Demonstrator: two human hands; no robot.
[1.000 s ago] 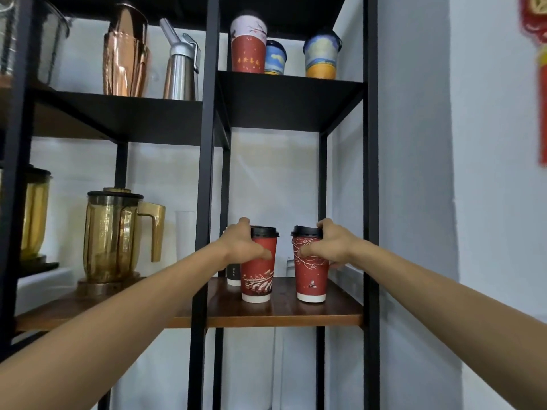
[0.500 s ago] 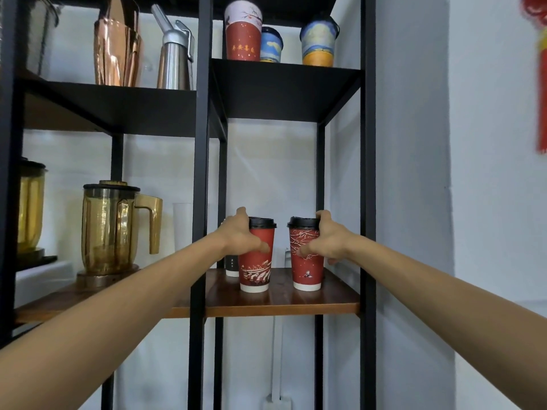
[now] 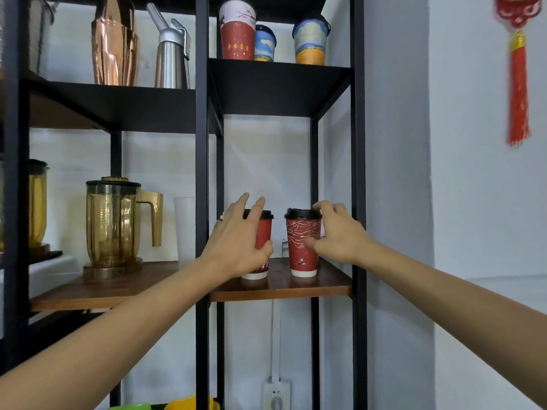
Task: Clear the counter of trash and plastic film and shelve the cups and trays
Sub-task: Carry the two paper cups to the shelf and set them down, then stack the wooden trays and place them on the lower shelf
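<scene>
Two red cups were seen upright on the wooden shelf (image 3: 310, 287), the left cup (image 3: 262, 241) and the right cup (image 3: 302, 247) just beside each other. The left hand (image 3: 236, 247) was spread, its grip released in front of its cup; the right hand (image 3: 340, 235) was loosened, fingertips near or touching the lid. The shelving step was judged nearly finished; withdrawal without knocking either was called for next. Three patterned cups (image 3: 238, 31) were counted above.

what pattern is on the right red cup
White branches on red, with a black lid; right cup, head view.
</scene>
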